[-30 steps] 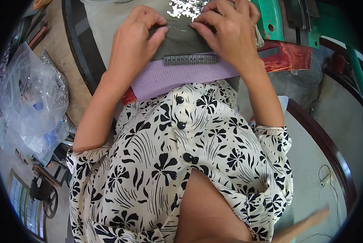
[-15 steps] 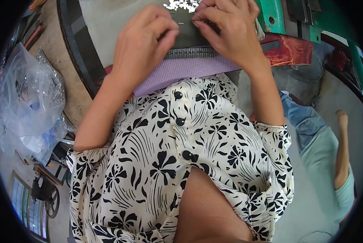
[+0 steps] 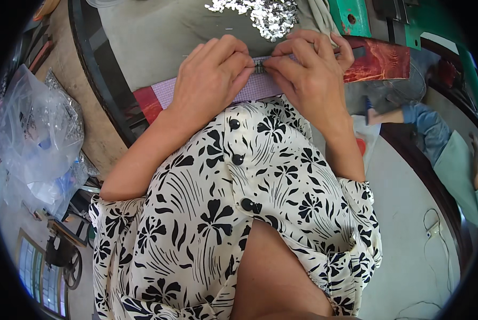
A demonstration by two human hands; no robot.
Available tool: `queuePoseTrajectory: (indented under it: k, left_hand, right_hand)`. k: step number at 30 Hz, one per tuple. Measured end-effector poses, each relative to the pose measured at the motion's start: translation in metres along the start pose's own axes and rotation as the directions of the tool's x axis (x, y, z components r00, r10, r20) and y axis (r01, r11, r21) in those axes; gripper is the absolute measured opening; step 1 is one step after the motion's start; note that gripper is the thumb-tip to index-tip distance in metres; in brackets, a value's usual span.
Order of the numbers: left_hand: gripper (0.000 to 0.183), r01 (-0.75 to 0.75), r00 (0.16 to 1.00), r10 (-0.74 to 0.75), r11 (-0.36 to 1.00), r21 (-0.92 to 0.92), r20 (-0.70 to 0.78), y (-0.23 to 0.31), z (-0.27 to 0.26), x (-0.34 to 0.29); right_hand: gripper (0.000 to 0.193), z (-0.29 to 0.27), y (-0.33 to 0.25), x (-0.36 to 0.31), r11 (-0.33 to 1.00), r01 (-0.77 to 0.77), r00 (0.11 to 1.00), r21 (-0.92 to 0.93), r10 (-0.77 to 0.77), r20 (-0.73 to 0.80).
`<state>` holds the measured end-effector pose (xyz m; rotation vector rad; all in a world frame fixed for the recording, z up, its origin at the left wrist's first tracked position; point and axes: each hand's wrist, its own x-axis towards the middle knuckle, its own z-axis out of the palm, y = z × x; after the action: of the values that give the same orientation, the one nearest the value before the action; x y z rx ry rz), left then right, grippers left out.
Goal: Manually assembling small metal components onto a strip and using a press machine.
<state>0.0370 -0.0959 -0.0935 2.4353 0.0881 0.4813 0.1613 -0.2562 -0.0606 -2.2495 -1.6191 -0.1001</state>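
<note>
My left hand (image 3: pixel 213 74) and my right hand (image 3: pixel 312 72) meet over the near edge of the work surface, fingertips pinched and nearly touching. Between them shows a short stretch of a dark, ridged metal strip (image 3: pixel 258 65); the rest lies under my fingers. Anything small inside either pinch is hidden. Beneath the strip lies a lilac checked cloth (image 3: pixel 255 95). Just beyond my hands, a loose heap of small shiny silver pieces (image 3: pixel 273 18) rests on a grey-green cloth (image 3: pixel 143 37).
A green metal part (image 3: pixel 351 18) stands at the far right, beside a red patterned board (image 3: pixel 380 61). Clear plastic bags (image 3: pixel 39 138) sit at the left. Another person (image 3: pixel 455 160) is at the right, and a cable (image 3: pixel 436 229) lies on the floor.
Both hands have come nearer to me and closer together, down onto the ridged strip. More of the silver heap shows now. The other person has shifted to the right.
</note>
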Motion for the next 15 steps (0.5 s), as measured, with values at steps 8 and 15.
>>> queuePoseTrajectory:
  k: [8,15]
  left_hand:
    - [0.013,0.06,0.998,-0.059,0.996,-0.069,0.019,0.002,-0.004,0.0]
    - [0.016,-0.04,0.997,0.039,0.999,0.018,0.062,0.0,-0.003,0.004]
  right_hand:
    - [0.015,0.002,0.01,-0.004,0.992,-0.053,0.997,0.115,0.059,-0.047]
    - [0.011,0.008,0.021,0.013,0.998,-0.034,0.992,0.058,0.041,-0.122]
